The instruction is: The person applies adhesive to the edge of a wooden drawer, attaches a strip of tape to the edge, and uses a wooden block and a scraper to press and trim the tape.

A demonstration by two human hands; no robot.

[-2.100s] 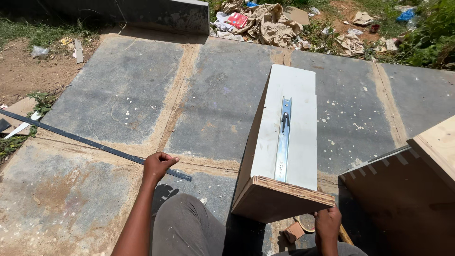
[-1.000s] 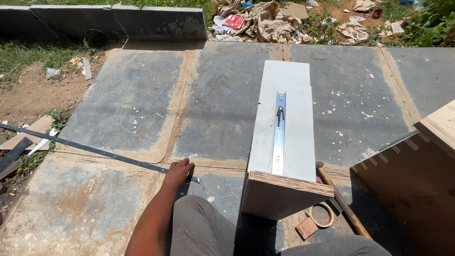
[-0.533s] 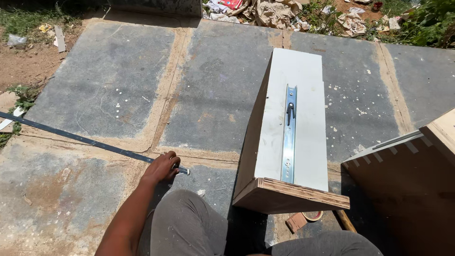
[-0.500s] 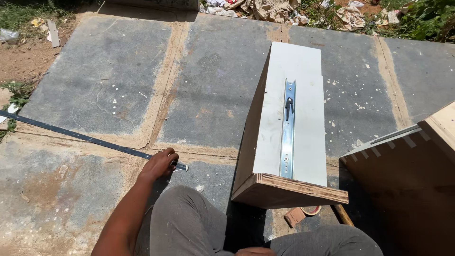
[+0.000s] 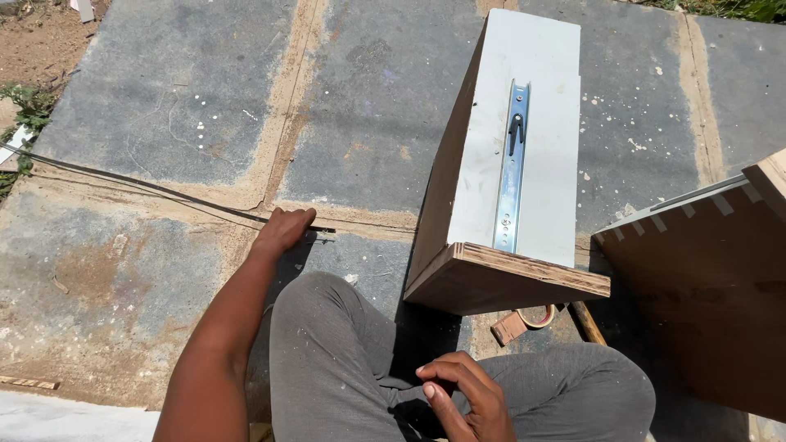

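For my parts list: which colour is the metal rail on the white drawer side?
Shiny silver-blue rail, with a small black lever; head view.

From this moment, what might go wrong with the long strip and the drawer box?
1. The left hand grips only the near end of the long strip; the far end lies off the slab, so lifting may make it whip or snag.
2. The drawer box stands on its side beside the knee; a bump may tip it.
3. The right hand rests free, steadying nothing.
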